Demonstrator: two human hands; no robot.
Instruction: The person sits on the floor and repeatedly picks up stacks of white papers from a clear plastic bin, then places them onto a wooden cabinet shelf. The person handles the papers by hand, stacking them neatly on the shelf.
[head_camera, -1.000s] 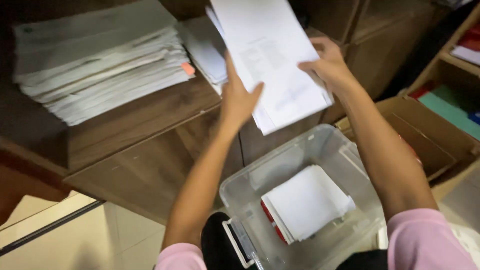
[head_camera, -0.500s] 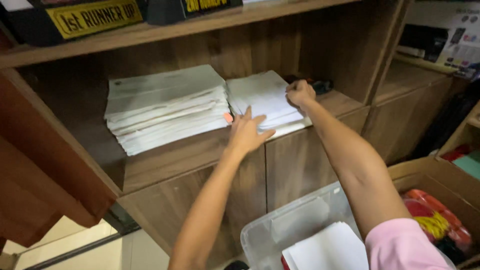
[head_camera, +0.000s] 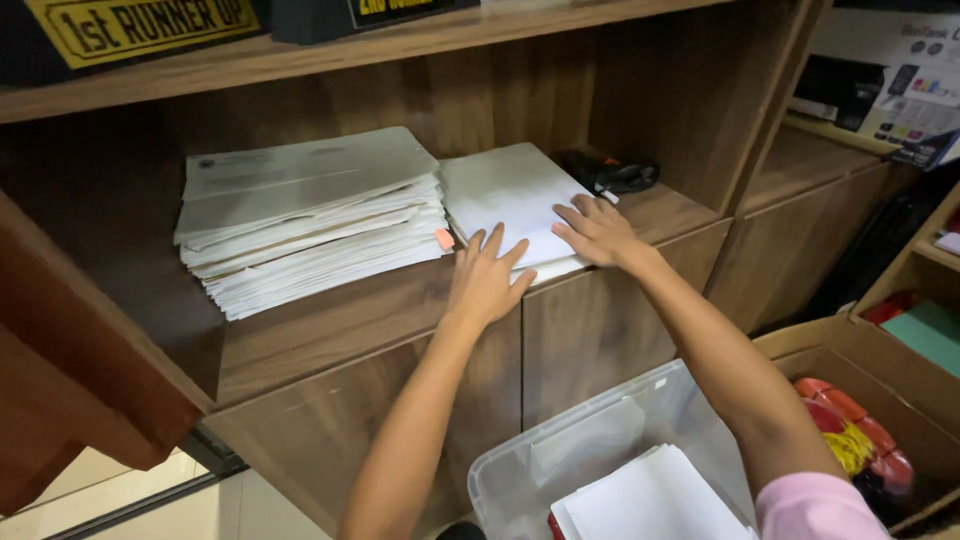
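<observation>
Papers, small white stack (head_camera: 505, 200), now flat on shelf (head_camera: 330, 320) near its front edge, beside bigger pile (head_camera: 310, 215); a second ago held up over clear bin (head_camera: 600, 440); left hand (head_camera: 487, 280) and right hand (head_camera: 597, 232) fingers spread flat, pressing stack, gripping nothing.

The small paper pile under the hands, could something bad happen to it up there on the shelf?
Maybe. The small paper pile sits at the front edge of the wooden shelf, so a push from the left hand or right hand might tip sheets over the edge towards the clear plastic bin. It also touches the big paper stack, so the two could get mixed.
</observation>
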